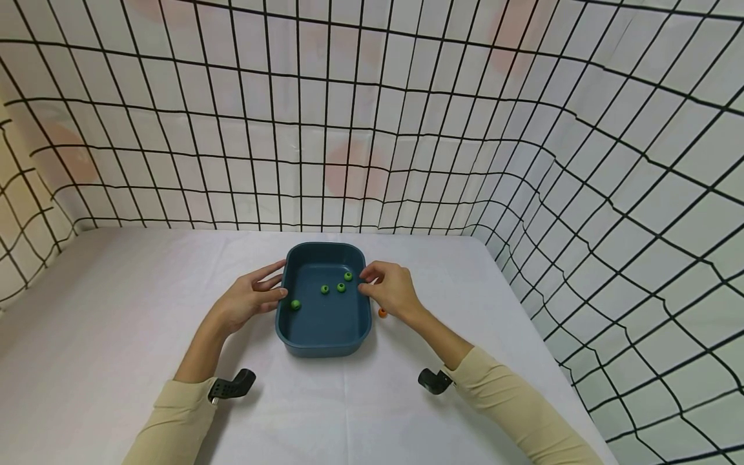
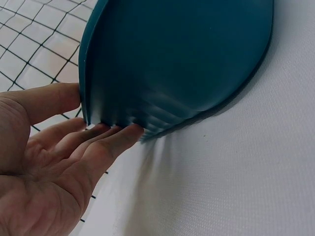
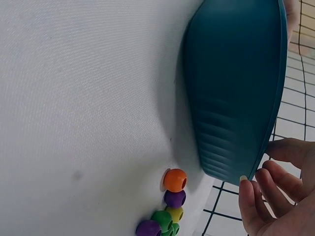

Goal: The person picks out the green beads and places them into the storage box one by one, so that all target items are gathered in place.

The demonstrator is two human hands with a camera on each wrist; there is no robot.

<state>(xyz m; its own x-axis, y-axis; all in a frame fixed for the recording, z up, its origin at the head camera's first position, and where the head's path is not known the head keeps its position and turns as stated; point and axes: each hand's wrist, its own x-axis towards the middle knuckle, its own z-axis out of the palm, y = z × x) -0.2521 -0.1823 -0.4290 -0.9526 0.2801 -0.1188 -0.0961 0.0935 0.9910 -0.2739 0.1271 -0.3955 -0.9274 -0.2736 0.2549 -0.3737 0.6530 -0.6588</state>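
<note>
A blue-teal box [image 1: 325, 351] with several green beads [image 1: 341, 287] inside stands between two hands. At its left side the left hand [image 1: 247, 302] holds the wall, thumb at the rim and fingers spread; in the left wrist view, fingertips of this hand [image 2: 59, 152] rest against the outer wall of the box [image 2: 182, 54]. On the opposite side, the right hand [image 1: 394, 289] grips the rim with bent fingers. The right wrist view shows its thumb and fingertips [image 3: 243, 179] at the edge of the box [image 3: 231, 88].
An orange bead [image 1: 382, 312] lies right of the box on the white cloth [image 1: 232, 413]. In the right wrist view, this orange bead [image 3: 175, 180] sits beside purple [image 3: 175, 198], yellow and green beads. Black netting [image 1: 349, 135] stands behind and at both sides.
</note>
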